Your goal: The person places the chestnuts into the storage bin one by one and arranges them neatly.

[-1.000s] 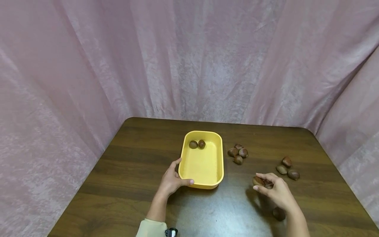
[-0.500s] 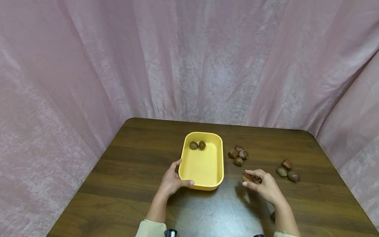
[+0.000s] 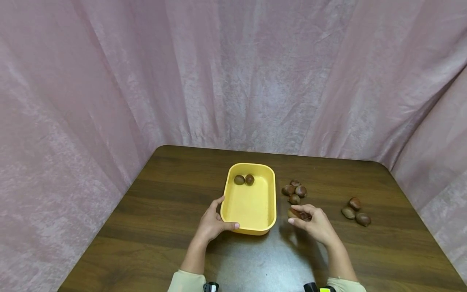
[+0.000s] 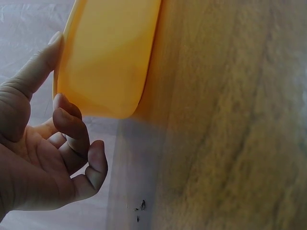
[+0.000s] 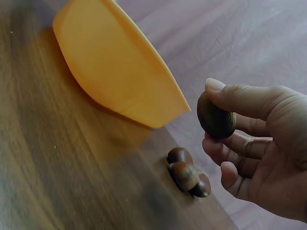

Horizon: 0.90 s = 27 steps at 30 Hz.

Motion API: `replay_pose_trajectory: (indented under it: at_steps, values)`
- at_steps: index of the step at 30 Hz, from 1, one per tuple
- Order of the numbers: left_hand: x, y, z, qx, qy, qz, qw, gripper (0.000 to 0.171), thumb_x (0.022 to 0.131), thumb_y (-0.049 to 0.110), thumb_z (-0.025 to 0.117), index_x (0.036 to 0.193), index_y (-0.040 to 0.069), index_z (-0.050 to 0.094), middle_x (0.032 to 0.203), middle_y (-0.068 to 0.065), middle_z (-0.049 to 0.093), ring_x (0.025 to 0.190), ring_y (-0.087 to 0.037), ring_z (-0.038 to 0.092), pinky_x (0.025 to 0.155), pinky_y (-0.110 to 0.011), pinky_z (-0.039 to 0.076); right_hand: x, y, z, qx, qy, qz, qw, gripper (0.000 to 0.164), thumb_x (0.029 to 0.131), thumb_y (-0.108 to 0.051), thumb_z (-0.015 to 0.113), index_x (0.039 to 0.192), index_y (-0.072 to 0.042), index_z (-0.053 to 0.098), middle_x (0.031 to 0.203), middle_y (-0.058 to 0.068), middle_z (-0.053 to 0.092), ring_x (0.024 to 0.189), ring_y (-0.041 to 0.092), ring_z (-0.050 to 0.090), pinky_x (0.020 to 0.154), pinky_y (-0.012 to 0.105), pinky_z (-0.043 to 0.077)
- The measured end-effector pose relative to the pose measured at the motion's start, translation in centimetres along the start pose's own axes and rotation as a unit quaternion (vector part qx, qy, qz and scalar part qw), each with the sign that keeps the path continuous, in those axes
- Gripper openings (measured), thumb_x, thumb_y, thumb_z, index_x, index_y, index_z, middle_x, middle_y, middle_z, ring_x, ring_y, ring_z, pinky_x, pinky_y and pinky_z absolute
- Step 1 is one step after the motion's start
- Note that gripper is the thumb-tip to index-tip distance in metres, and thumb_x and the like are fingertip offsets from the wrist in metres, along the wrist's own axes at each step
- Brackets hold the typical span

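Observation:
A yellow tray (image 3: 249, 207) stands on the table with two chestnuts, one of them (image 3: 249, 179), near its far end. My left hand (image 3: 211, 222) grips its near-left corner, thumb on the near rim and a finger along the left side. In the left wrist view the other fingers (image 4: 72, 129) are bent beside the corner. Just right of the tray, my right hand (image 3: 313, 223) pinches a chestnut (image 5: 216, 117) between thumb and fingertips, above the table. Darker brown shows behind it in the head view; I cannot tell whether that is another chestnut.
Several chestnuts (image 3: 294, 191) lie clustered right of the tray, beyond my right hand. Three more (image 3: 355, 211) sit farther right on the brown wooden table (image 3: 146, 227). A pink curtain (image 3: 255, 81) hangs behind the table and at its sides.
My right hand has moved left toward the tray, carrying the chestnut. A chestnut seen near my right forearm earlier is now out of sight. My left hand has stayed at the tray corner.

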<state>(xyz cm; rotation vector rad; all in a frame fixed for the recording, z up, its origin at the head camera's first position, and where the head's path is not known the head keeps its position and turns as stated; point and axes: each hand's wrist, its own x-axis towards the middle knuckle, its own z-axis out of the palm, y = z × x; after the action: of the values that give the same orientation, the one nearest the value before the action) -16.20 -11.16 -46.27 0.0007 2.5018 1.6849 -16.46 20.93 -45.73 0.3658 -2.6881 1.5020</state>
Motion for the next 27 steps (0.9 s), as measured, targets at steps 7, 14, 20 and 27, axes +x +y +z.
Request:
replay_pose_trajectory:
  at_steps: [7, 14, 20, 27]
  values:
    - [0.0, 0.0, 0.0, 0.006, 0.001, 0.000, 1.0000, 0.102, 0.060, 0.018, 0.089, 0.144, 0.009, 0.030, 0.064, -0.007, 0.056, 0.054, -0.015, 0.048, 0.050, -0.031, 0.035, 1.1, -1.2, 0.3, -0.002, -0.017, -0.016, 1.000, 0.040, 0.078, -0.016, 0.077, 0.111, 0.003, 0.065, 0.100, 0.012, 0.065, 0.084, 0.021, 0.060, 0.069, 0.031, 0.047]
    - [0.1, 0.1, 0.0, 0.008, 0.002, -0.001, 1.0000, 0.102, 0.060, 0.019, 0.089, 0.144, 0.009, 0.031, 0.064, -0.007, 0.056, 0.055, -0.015, 0.048, 0.051, -0.031, 0.035, 2.2, -1.7, 0.8, 0.005, -0.036, -0.022, 0.999, 0.040, 0.078, -0.018, 0.077, 0.111, 0.001, 0.065, 0.099, 0.012, 0.066, 0.086, 0.021, 0.061, 0.070, 0.031, 0.047]
    - [0.1, 0.1, -0.1, 0.009, 0.004, -0.003, 0.9999, 0.102, 0.060, 0.019, 0.089, 0.144, 0.009, 0.031, 0.063, -0.007, 0.055, 0.053, -0.014, 0.046, 0.049, -0.031, 0.034, 3.8, -2.0, 1.2, -0.022, -0.046, -0.045, 0.998, 0.040, 0.077, -0.018, 0.077, 0.110, 0.000, 0.066, 0.099, 0.008, 0.065, 0.086, 0.019, 0.057, 0.073, 0.035, 0.046]
    - [0.0, 0.1, -0.1, 0.013, 0.003, -0.004, 0.9999, 0.102, 0.059, 0.020, 0.089, 0.143, 0.009, 0.031, 0.064, -0.007, 0.054, 0.054, -0.015, 0.046, 0.050, -0.031, 0.035, 5.6, -3.0, 1.2, 0.021, -0.099, -0.062, 0.993, 0.040, 0.076, -0.008, 0.076, 0.110, 0.008, 0.063, 0.099, 0.012, 0.065, 0.088, 0.022, 0.058, 0.073, 0.031, 0.047]
